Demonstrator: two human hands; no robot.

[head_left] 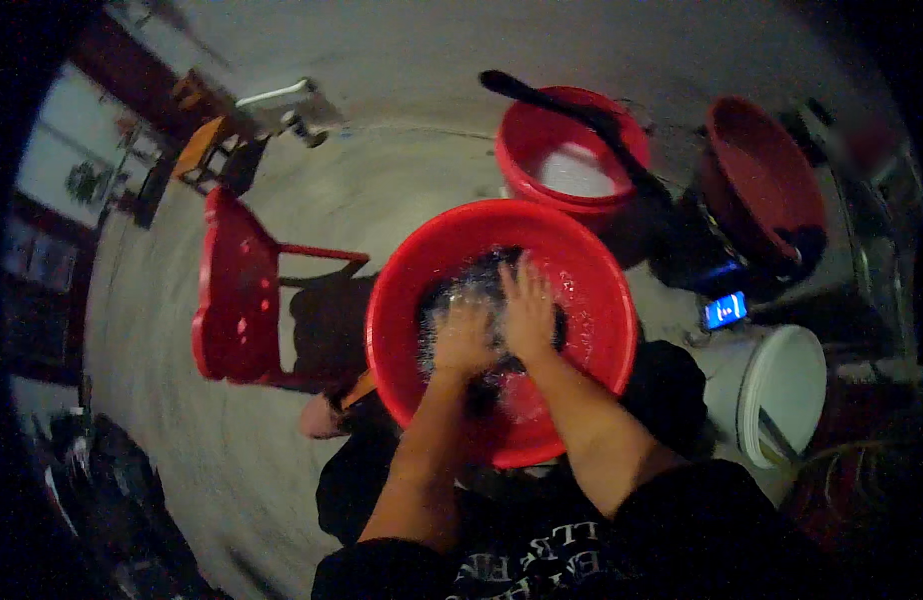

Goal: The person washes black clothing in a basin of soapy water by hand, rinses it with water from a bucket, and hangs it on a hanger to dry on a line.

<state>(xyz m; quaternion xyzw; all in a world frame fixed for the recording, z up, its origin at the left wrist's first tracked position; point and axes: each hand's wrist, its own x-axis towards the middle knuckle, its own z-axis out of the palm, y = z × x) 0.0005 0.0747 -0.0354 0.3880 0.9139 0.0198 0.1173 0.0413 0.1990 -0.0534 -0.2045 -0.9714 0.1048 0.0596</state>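
Note:
A round red basin (604,260) stands in front of me with a dark, wet, cloth-like mass (494,262) in it, flecked with light suds or water. My left hand (466,335) lies palm down on the mass, its fingers apart and blurred. Beside it on the right, my right hand (528,312) stretches its fingers toward the far side, lying flat on the same mass. Neither hand is closed around anything I can see. What lies beneath the palms is hidden.
Behind the basin stands another red tub (522,165) with a dark long-handled thing (582,112) across it. At right are a reddish-brown basin (772,180), a lit phone (725,311) and a white bucket (794,385). A red chair (237,300) stands left.

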